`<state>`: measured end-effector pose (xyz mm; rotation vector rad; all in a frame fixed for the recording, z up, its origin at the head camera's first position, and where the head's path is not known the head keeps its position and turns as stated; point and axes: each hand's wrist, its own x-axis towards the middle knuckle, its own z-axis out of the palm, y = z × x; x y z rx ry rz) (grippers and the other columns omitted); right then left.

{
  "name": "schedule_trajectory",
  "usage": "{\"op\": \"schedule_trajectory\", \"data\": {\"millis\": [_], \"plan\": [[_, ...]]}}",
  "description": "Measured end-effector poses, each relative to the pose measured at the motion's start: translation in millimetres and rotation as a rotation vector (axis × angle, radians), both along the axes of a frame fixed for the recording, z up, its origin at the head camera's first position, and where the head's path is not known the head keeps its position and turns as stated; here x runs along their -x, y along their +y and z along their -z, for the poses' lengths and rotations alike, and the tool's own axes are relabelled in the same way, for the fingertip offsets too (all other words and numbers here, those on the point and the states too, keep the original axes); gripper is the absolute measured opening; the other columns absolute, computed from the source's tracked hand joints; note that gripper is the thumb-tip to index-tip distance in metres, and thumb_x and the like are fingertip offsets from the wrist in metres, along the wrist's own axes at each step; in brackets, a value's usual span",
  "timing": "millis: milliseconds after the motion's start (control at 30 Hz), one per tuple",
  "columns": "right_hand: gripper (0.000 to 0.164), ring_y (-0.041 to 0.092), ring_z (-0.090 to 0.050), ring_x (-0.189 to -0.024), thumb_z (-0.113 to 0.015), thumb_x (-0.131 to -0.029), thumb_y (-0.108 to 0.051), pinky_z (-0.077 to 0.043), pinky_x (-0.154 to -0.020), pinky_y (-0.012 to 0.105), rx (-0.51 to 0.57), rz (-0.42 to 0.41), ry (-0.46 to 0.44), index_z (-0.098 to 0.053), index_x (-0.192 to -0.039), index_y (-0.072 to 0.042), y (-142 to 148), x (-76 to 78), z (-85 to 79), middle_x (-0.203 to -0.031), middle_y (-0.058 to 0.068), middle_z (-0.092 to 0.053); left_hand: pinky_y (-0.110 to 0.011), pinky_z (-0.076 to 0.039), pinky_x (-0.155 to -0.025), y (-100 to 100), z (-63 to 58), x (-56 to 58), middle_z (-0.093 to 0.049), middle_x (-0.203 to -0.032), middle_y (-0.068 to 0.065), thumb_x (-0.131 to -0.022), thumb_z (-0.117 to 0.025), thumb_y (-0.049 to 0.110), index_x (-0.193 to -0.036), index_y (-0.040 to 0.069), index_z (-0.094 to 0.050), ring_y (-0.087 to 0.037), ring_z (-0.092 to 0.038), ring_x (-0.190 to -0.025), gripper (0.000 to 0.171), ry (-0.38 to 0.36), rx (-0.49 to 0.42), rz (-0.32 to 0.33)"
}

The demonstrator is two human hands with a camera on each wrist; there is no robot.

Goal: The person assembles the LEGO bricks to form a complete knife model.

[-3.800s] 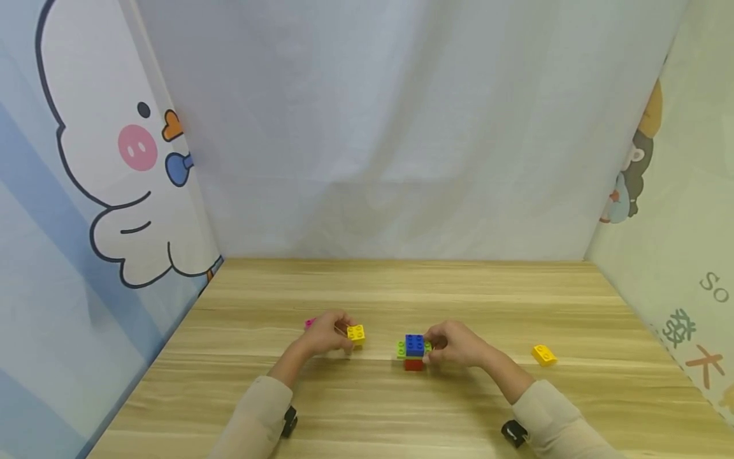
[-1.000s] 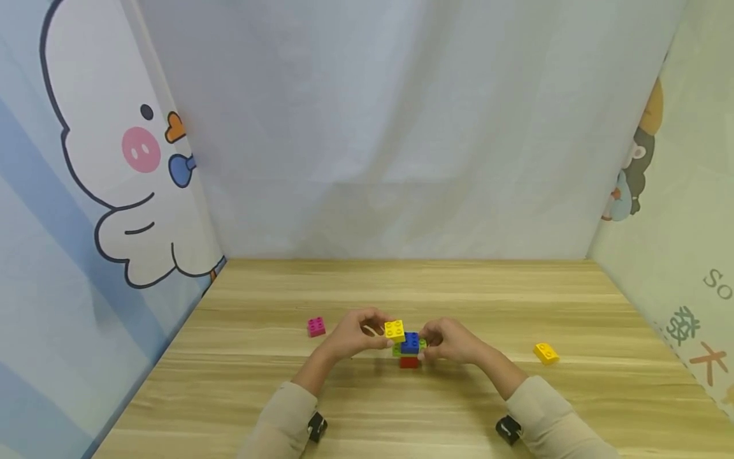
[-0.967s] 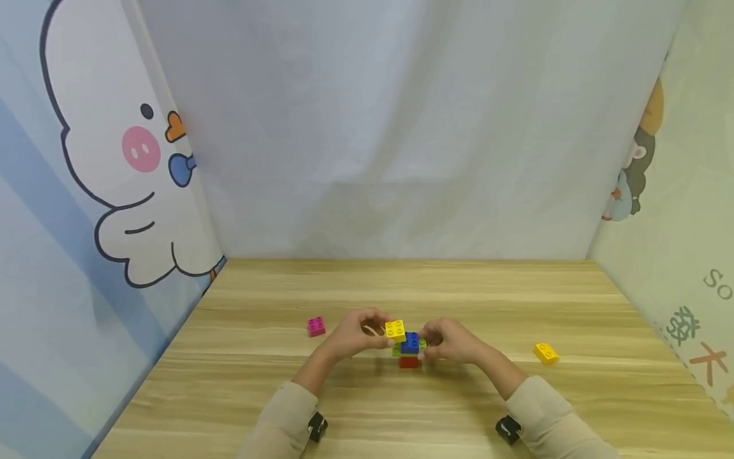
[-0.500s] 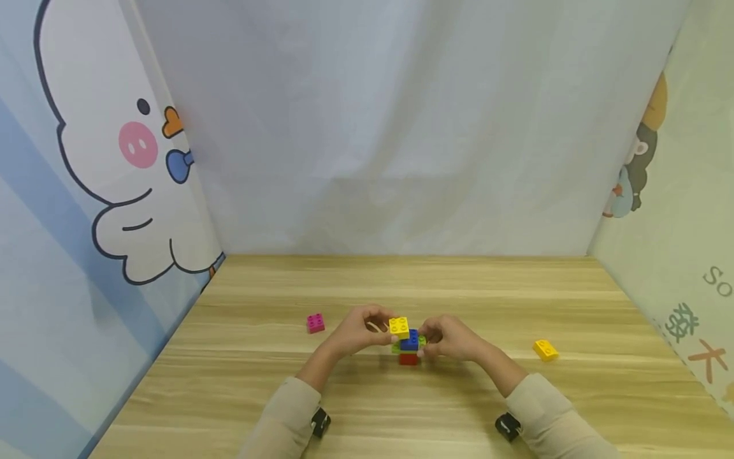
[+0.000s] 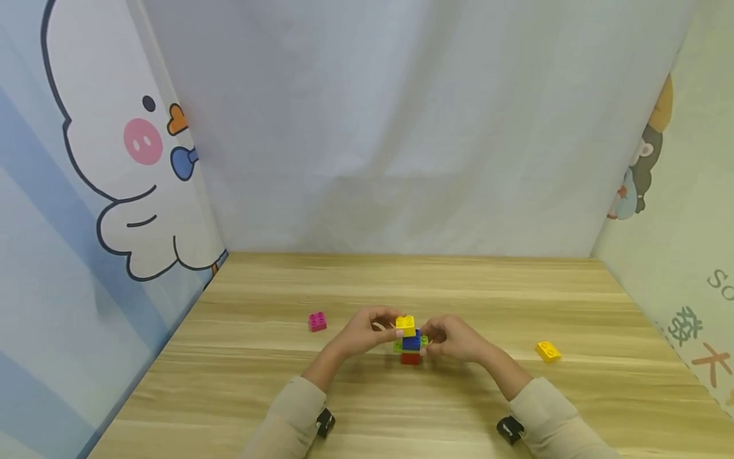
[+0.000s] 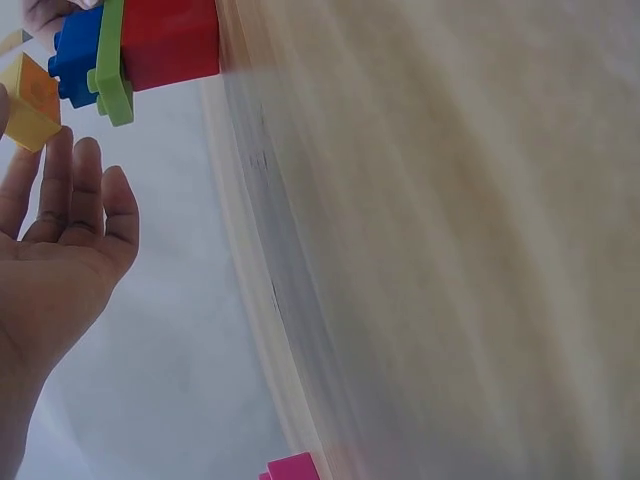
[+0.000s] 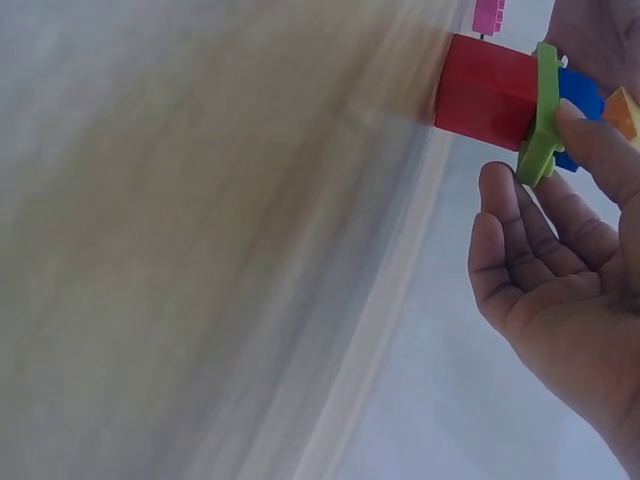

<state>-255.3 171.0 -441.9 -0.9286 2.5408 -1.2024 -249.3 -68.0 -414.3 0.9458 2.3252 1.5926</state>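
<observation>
A: What does the left hand [image 5: 360,334] have?

B: Its grip is closed on a yellow block [image 5: 406,326], pinched between thumb and fingers, just below the middle of the frame.

A: Is that block fixed to anything?

B: It's right over the blue block [image 5: 411,343], slightly toward the left of the frame. I can't tell whether the two touch.

A: And under the blue one?

B: A green piece [image 7: 545,110] that juts out at both sides, then a red block [image 5: 410,359] at the bottom, standing on the table [image 5: 229,382].

A: Where's the right hand [image 5: 459,339]?

B: Just right of that stack, its grip pinching the near end of the green piece; the thumb reaches up beside the blue block.

A: Anything else lying about?

B: A pink block [image 5: 318,321] left of the hands, studs up, and a second yellow piece [image 5: 548,351] toward the lower right, well apart from the stack.

A: Behind the table?

B: A pale sheet [image 5: 373,127], with a white cartoon figure [image 5: 86,127] at upper left.
</observation>
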Motion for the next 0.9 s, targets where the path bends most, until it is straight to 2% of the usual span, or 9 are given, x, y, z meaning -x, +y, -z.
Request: {"op": "schedule_trajectory", "data": {"millis": [333, 433, 500, 533, 667, 767, 900], "plan": [[0.027, 0.020, -0.063, -0.080, -0.072, -0.081, -0.011, -0.053, -0.069, 0.030, 0.011, 0.004, -0.028, -0.061, -0.099, 0.006, -0.4, -0.1, 0.4, -0.093, 0.014, -0.066, -0.038, -0.047, -0.079, 5.0, -1.8, -2.2, -0.061, -0.104, -0.011, -0.090, -0.060, 0.010, -0.118, -0.003, -0.059, -0.025, -0.055, -0.092, 0.030, -0.001, 0.019, -0.020], [0.026, 0.019, -0.063, -0.080, -0.072, -0.081, -0.011, -0.052, -0.069, 0.029, 0.011, 0.000, -0.020, -0.062, -0.099, 0.006, -0.5, 0.3, 0.7, -0.093, 0.013, -0.066, -0.035, -0.047, -0.077, 6.7, -2.2, -2.9, -0.061, -0.103, -0.012, -0.089, -0.062, 0.009, -0.116, -0.002, -0.059, -0.026, -0.055, -0.092, 0.030, -0.011, 0.024, -0.032], [0.024, 0.022, -0.063, -0.080, -0.071, -0.081, -0.008, -0.053, -0.069, 0.030, 0.013, -0.001, -0.013, -0.061, -0.098, 0.007, -3.2, -4.9, -7.0, -0.092, 0.015, -0.066, -0.032, -0.047, -0.075, 8.0, -2.0, -3.2, -0.061, -0.102, -0.011, -0.088, -0.063, 0.008, -0.115, -0.002, -0.060, -0.025, -0.055, -0.091, 0.029, -0.020, 0.025, -0.044], [0.024, 0.022, -0.063, -0.079, -0.071, -0.081, -0.008, -0.053, -0.069, 0.029, 0.013, -0.002, -0.009, -0.061, -0.098, 0.007, -3.2, -4.6, -6.8, -0.092, 0.015, -0.066, -0.032, -0.048, -0.074, 8.7, -0.7, -2.5, -0.061, -0.101, -0.010, -0.087, -0.063, 0.008, -0.114, -0.002, -0.060, -0.025, -0.055, -0.090, 0.029, -0.022, 0.024, -0.050], [0.023, 0.021, -0.063, -0.080, -0.071, -0.082, -0.008, -0.053, -0.069, 0.030, 0.004, 0.003, -0.008, -0.062, -0.098, 0.006, -2.8, -4.2, -6.0, -0.093, 0.014, -0.066, -0.029, -0.048, -0.072, 11.8, 17.1, 9.2, -0.061, -0.098, -0.003, -0.085, -0.067, 0.011, -0.111, 0.003, -0.062, -0.019, -0.055, -0.087, 0.028, -0.023, 0.030, -0.071], [0.023, 0.018, -0.063, -0.081, -0.071, -0.082, -0.010, -0.052, -0.070, 0.029, 0.007, 0.000, -0.009, -0.062, -0.098, 0.004, 0.6, 1.8, 3.1, -0.093, 0.010, -0.066, -0.028, -0.049, -0.071, 13.5, 30.5, 17.9, -0.060, -0.097, 0.000, -0.085, -0.068, 0.014, -0.110, 0.005, -0.062, -0.016, -0.055, -0.085, 0.028, -0.019, 0.025, -0.066], [0.022, 0.019, -0.063, -0.080, -0.071, -0.081, -0.009, -0.052, -0.070, 0.030, 0.009, -0.001, -0.011, -0.062, -0.097, 0.004, 0.5, 2.5, 3.9, -0.092, 0.009, -0.066, -0.029, -0.049, -0.071, 14.6, 32.7, 18.2, -0.059, -0.096, -0.002, -0.084, -0.068, 0.013, -0.110, 0.003, -0.061, -0.017, -0.055, -0.085, 0.028, -0.016, 0.002, -0.042]]}}
